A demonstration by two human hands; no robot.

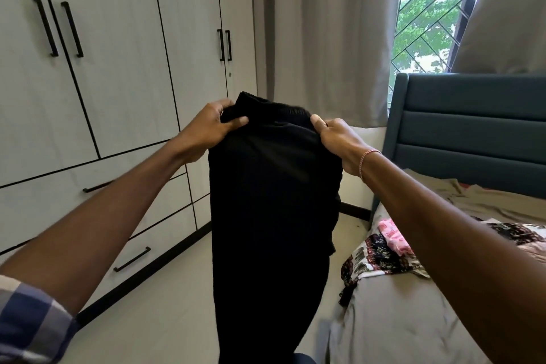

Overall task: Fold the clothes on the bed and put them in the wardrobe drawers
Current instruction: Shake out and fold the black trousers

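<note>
A black garment (271,216) hangs straight down in the air in front of me, over the floor between wardrobe and bed. My left hand (206,130) pinches its top left corner, thumb in front. At the top right corner, my right hand (339,139) grips the cloth. The bed (399,319), under a grey sheet, lies at the right and carries a pink cloth (394,235), a dark patterned garment (372,257) and a beige garment (496,201). The wardrobe drawers (153,233) sit low at the left, all closed.
Tall white wardrobe doors (118,53) with black handles fill the left. A grey curtain (325,38) and a barred window (428,23) stand behind. The bed's blue headboard (472,127) is at the right. Pale floor (165,319) runs between wardrobe and bed.
</note>
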